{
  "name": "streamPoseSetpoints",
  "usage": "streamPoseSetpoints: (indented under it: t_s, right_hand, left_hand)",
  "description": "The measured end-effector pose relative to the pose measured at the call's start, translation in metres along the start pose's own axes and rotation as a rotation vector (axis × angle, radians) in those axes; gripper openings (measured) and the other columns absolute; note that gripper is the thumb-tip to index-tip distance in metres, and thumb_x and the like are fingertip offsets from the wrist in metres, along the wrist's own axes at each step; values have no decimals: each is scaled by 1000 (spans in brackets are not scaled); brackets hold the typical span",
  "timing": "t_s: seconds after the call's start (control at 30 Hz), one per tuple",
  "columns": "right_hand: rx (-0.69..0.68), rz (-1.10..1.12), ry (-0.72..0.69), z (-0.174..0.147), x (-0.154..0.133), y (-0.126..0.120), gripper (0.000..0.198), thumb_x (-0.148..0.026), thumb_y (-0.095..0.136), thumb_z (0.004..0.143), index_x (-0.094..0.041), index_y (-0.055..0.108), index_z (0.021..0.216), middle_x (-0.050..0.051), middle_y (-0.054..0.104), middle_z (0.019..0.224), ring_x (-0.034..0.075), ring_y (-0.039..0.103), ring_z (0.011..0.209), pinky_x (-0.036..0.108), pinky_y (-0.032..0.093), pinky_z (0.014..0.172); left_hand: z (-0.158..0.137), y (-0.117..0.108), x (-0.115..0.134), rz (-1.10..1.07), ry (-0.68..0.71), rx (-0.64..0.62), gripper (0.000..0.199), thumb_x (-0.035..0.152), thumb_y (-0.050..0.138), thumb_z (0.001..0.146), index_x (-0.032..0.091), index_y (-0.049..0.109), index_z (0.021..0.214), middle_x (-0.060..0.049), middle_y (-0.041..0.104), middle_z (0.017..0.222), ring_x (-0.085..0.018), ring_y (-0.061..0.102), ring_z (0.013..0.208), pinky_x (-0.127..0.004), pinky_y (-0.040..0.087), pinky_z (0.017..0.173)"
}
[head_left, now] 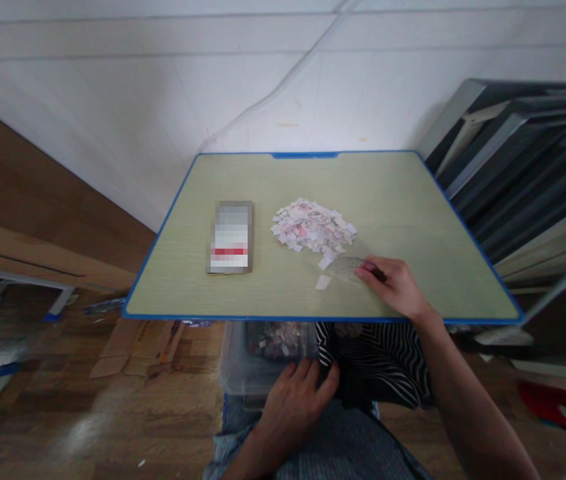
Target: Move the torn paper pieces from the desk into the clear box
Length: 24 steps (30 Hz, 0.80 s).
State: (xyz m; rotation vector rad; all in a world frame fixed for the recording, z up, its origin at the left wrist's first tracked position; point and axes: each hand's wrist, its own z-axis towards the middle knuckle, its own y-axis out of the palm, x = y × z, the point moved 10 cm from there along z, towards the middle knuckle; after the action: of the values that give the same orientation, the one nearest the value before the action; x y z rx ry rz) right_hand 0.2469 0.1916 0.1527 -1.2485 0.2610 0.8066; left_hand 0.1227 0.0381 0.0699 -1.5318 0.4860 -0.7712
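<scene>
My right hand [391, 283] is over the front right part of the table, its thumb and fingers pinched on a thin, see-through, mesh-like piece [347, 268] with a dark end. I cannot make out its kind. To the left of it, two loose paper scraps [323, 283] lie near its tip. Just behind spreads a heap of small white and pinkish paper scraps [310, 225]. Below the table edge, my left hand [299, 399] rests by my lap, fingers apart and slightly bent, beside a clear plastic bin [237, 367] and a black-and-white striped cloth [387, 357].
A blue-edged, pale green table [403, 193] stands against the white wall. On its left side lies a box-like item [231, 233] with a blurred face. Dark framed panels [527, 147] lean at the right. Flattened cardboard [137, 347] lies on the wooden floor.
</scene>
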Motion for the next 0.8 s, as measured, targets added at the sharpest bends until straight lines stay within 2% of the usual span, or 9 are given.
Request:
streamPoseSetpoints:
  t_s: [0.13,0.3,0.43,0.57,0.7,0.8]
  right_hand:
    - [77,-12,29,-1,2,-9,27,-28,45,82,-19,38,58,-3,37,51,9,37,47,23,29,47]
    - [8,2,2,-1,-1,-3,30,-29,48,80,-19,37,54,-4,33,48,8,34,43,22,28,43]
    - [78,-16,30,-2,3,-9,26,-28,44,83,-19,40,59,-3,37,52,9,37,47,23,29,46]
    - [-13,-7,-4,-1,-1,1,28,-30,48,81,-19,40,56,-3,38,50,8,38,45,22,31,46]
    - [16,-17,10,1,-1,-2,27,-30,43,83,-19,40,59,-3,39,52,9,38,47,23,31,47]
    - [-26,-13,-6,1,-2,2,26,-30,44,83,-19,42,59,-3,41,52,9,40,47,23,32,48]
  left_hand:
    - [1,-1,1,2,11,8,40,16,40,83,17,36,123,-7,56,90,-21,51,81,-33,45,66]
    - [2,-5,1,-4,5,12,41,12,40,82,17,37,122,-6,56,89,-21,52,80,-33,45,65]
    - [2,-5,1,-8,4,24,39,13,39,82,17,38,121,-6,56,89,-21,51,79,-33,45,65]
    - [0,-2,2,-1,12,27,40,14,39,82,17,37,122,-7,55,89,-21,51,80,-34,45,65]
    - [0,0,1,-9,5,11,41,13,38,82,17,36,123,-6,55,89,-21,51,80,-34,45,64]
    - [0,-2,1,-15,5,1,42,12,39,81,17,36,123,-6,55,88,-21,51,79,-34,45,64]
